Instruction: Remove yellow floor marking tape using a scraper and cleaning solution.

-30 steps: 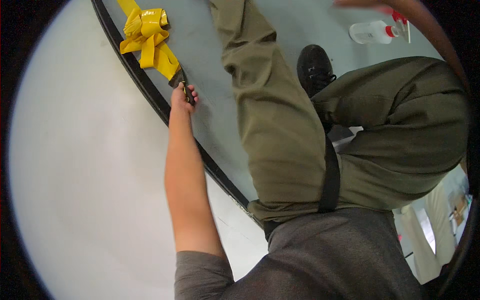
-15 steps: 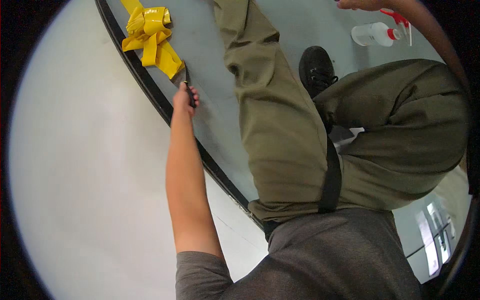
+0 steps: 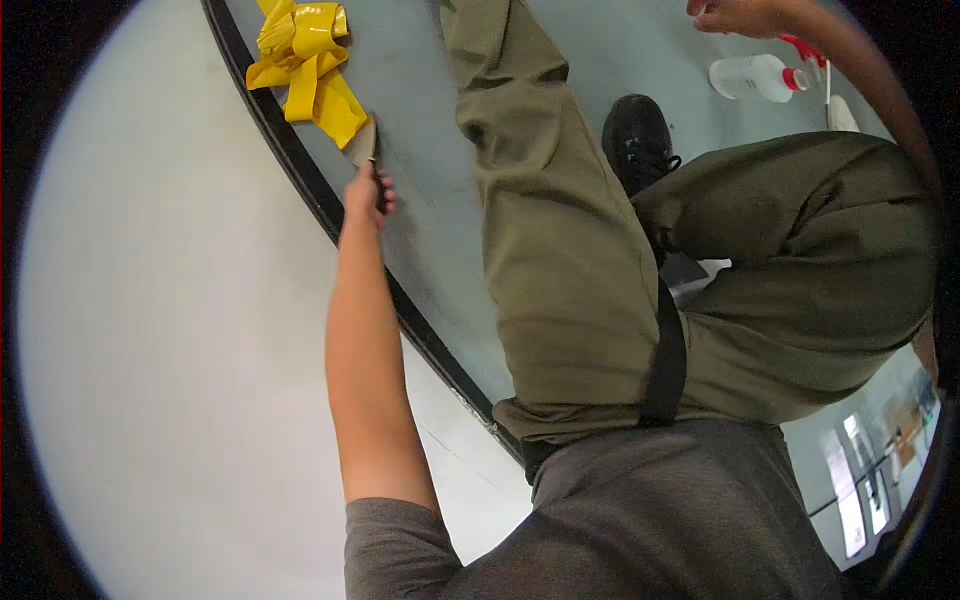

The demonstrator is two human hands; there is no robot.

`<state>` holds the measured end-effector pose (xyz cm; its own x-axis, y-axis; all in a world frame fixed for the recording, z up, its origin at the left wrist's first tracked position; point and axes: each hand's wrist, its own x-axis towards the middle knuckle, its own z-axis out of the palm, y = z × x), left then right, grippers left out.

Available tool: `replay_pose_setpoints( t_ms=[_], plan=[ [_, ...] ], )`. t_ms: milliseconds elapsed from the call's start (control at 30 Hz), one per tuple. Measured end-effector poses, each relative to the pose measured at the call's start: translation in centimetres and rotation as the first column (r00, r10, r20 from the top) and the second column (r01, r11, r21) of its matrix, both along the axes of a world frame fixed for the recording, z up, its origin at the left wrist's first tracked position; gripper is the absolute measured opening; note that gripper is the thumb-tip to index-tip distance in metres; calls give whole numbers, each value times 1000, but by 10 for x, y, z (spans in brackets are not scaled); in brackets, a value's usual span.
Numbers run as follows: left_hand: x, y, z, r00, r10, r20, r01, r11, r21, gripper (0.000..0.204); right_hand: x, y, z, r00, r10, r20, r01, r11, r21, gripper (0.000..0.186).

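A putty knife (image 3: 366,143) with a flat metal blade and dark handle is in my left hand (image 3: 365,197), whose fingers are wrapped round the handle. The blade points away from me, its tip against the near end of a crumpled bundle of wide, glossy yellow tape (image 3: 312,68). Whether the tip lies under or over the tape is hard to see. At the upper right, my right hand (image 3: 735,15) is partly cut off by the picture's edge. Its visible fingers are curled, and anything inside them is hidden.
A clear spray bottle (image 3: 750,78) with a red collar and trigger lies on the grey floor (image 3: 420,260) below my right hand. A black edging strip (image 3: 285,145) divides that floor from the white surface (image 3: 180,330) on the left. My bent legs fill the middle and right.
The view has shifted slightly. More of the putty knife's blade shows at the tape's near end. My left hand keeps its grip, and a pale object now shows beside the spray bottle.
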<state>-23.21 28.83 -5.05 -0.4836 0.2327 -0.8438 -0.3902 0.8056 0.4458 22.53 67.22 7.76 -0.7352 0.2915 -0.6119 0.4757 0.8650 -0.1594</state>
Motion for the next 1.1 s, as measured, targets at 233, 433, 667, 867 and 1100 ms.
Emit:
replay_pose_setpoints(
  t_ms=[233, 433, 667, 867, 1100],
  plan=[
    [22, -20, -3, 992, 68, -110, -67, 998, 16, 42, -90, -56, 67, 918, -340, 204, 360, 930, -70, 45],
    [46, -19, -6, 986, 149, 69, -154, 986, 59, 42, -77, -58, 64, 917, -299, 264, 312, 950, -10, 45],
    [-16, -1, 0, 997, 83, 11, -83, 996, 34, 38, -80, -50, 64, 942, -298, 156, 311, 948, -65, 45],
    [43, -43, -18, 966, 251, 54, -256, 961, 101, 42, -94, -47, 71, 920, -353, 169, 370, 925, -83, 45],
    [103, -69, -10, 989, 146, -40, -132, 964, 232, 34, -60, -27, 46, 969, -220, 115, 225, 974, -34, 47]
  ],
)
